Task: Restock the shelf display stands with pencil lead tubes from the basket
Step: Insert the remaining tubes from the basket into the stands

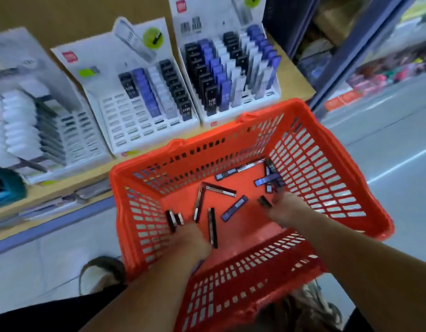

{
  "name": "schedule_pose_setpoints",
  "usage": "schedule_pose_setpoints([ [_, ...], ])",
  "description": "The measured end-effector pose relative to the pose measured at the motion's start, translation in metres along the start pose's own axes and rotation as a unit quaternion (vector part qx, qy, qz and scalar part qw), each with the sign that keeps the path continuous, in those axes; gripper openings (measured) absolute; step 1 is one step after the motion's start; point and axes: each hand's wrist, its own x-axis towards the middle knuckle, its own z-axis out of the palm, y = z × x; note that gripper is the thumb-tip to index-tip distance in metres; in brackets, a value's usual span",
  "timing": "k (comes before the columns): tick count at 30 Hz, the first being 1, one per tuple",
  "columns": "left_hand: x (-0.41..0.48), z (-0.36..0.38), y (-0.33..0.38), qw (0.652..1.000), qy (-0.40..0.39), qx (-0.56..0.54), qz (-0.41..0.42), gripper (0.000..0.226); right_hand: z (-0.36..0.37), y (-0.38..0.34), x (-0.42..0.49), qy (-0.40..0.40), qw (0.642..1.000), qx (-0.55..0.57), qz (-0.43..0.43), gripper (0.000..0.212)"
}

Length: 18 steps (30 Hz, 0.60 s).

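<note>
Orange perforated plastic basket [326, 149]: sitting on the floor against the front edge of the wooden shelf [295, 80]. Slim black, blue and clear pencil lead tubes [233, 208]: lying scattered across the basket bottom, clustering toward its far right corner. Left hand [195, 238]: reaching in near the left wall, gripping several black tubes. Right hand [287, 209]: closing narrowly on a dark tube. White cardboard display stands [145, 92]: standing part-filled along the shelf.

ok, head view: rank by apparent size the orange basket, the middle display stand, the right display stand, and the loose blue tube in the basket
1. orange basket, clearly largest, though also nearest the camera.
2–3. middle display stand and right display stand: too alike to rank.
4. blue tube, smallest.
</note>
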Motion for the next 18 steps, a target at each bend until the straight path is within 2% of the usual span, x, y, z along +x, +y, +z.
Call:
schedule_pose_setpoints([
  [2,0.005,0.022,-0.003,0.999,-0.024,0.022,-0.027,0.039,0.010,0.016,0.024,-0.030,0.998,-0.031,0.036,0.030],
  [4,0.007,0.041,-0.006,0.999,-0.017,0.036,-0.025,0.026,0.016,0.025,0.039,-0.052,0.996,-0.047,0.061,0.031],
  [7,0.007,0.053,-0.006,0.998,0.025,0.066,0.004,0.010,0.021,0.031,0.052,-0.043,0.995,-0.090,0.032,0.023],
  [11,0.012,0.058,-0.005,0.997,0.024,0.072,0.025,0.013,0.030,0.031,0.066,-0.004,0.997,-0.061,0.044,0.033],
  [13,0.012,0.060,-0.004,0.999,0.014,0.024,0.014,0.014,0.034,0.033,0.077,0.018,0.996,-0.049,0.075,0.042],
  [15,0.010,0.060,-0.001,0.998,0.031,-0.049,0.014,0.009,0.038,0.038,0.087,0.018,0.994,-0.048,0.096,0.035],
  [18,0.006,0.049,0.004,0.975,0.139,-0.175,-0.005,0.005,0.045,0.042,0.095,-0.004,0.993,-0.070,0.090,0.028],
])
